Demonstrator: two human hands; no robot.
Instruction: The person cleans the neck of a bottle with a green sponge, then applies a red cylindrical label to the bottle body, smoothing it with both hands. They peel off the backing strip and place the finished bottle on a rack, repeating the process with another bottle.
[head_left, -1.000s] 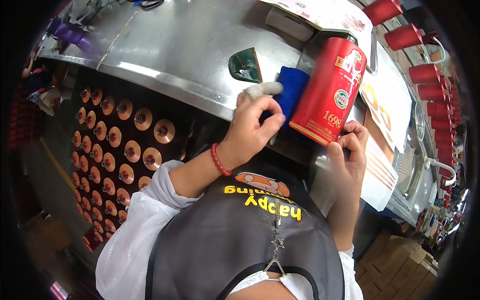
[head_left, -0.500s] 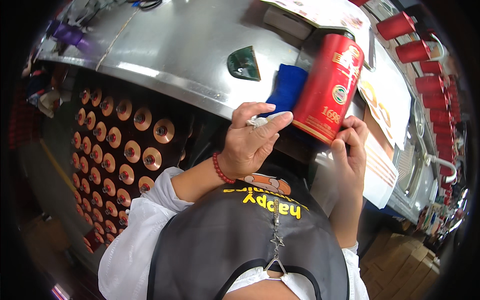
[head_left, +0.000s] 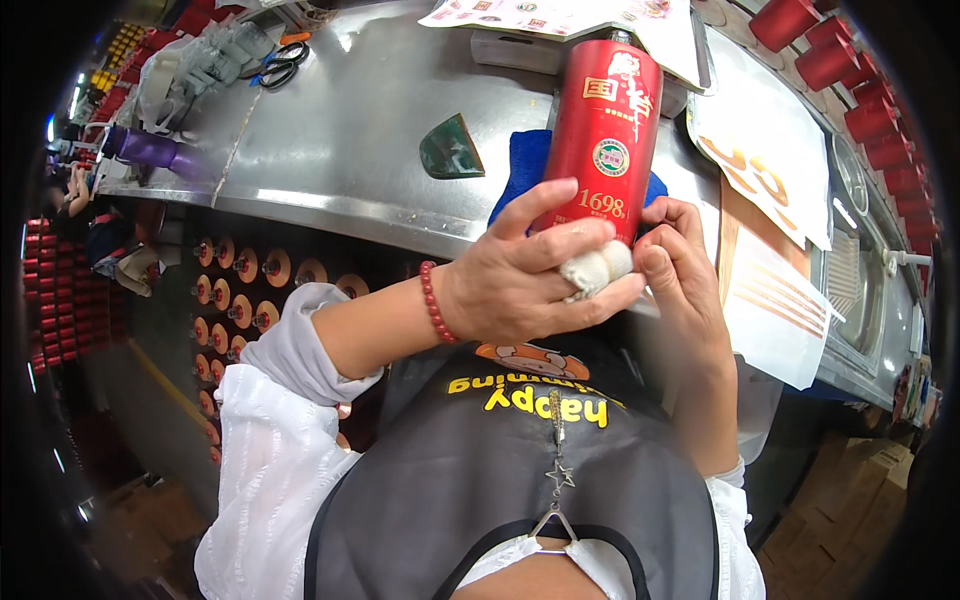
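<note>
A red cylindrical bottle (head_left: 607, 140) with gold lettering and a round green-and-white emblem lies tilted on a blue cloth (head_left: 528, 160), its base toward me. My left hand (head_left: 520, 270), wearing a red bead bracelet, reaches across the bottle's lower end. Between its fingers is a bunched white cloth (head_left: 596, 268), close to the base; whether the cloth touches the bottle I cannot tell. At the right side of the base, my right hand (head_left: 690, 270) has its fingers curled against the bottle, and part of that grip is hidden.
On the metal counter (head_left: 350, 120) lies a dark green curved piece (head_left: 452, 150). Scissors (head_left: 280, 68) and a purple bottle (head_left: 145, 147) are at the far left. Sheets with gold shapes (head_left: 765, 190) lie to the right. Several red bottles (head_left: 245, 264) stand below the counter's left edge.
My left hand has moved right and over the bottle's lower end, bringing the white cloth close to the base. The bottle now stands straighter in view; my right hand stays at its base.
</note>
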